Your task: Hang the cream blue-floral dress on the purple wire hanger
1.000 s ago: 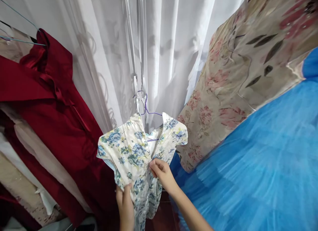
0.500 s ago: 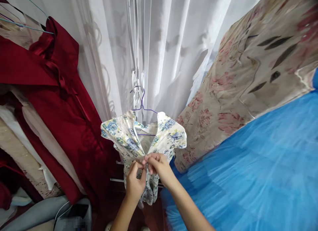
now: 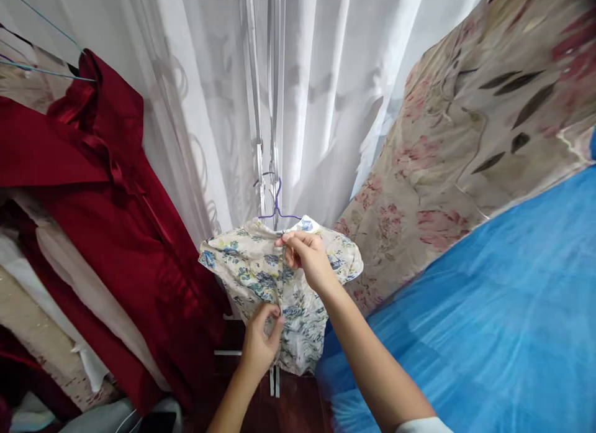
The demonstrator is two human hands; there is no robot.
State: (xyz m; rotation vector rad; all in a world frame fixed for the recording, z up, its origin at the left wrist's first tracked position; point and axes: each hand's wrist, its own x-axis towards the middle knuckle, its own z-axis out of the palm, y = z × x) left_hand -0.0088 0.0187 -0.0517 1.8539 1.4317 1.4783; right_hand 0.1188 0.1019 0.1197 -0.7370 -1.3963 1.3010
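A cream dress with blue and yellow flowers (image 3: 256, 268) hangs on a purple wire hanger (image 3: 278, 203). Down its middle runs a zipper, now closed up to the neckline. At the top of that zipper my right hand (image 3: 310, 256) is closed in a pinch, with the zipper pull mostly hidden by the fingers. Lower on the dress, my left hand (image 3: 264, 340) pinches the fabric beside the zipper line, thumb and forefinger together.
A dark red garment (image 3: 153, 271) hangs at the left beside other clothes. On the right are a floral beige gown (image 3: 433, 166) and blue tulle (image 3: 488, 309). White curtains (image 3: 316, 97) and a metal stand (image 3: 274, 97) are behind. A grey bag (image 3: 100, 417) lies low at left.
My right hand has moved up from mid-chest to the neckline, and the open V of the dress has closed. My left hand stays low, gripping the fabric.
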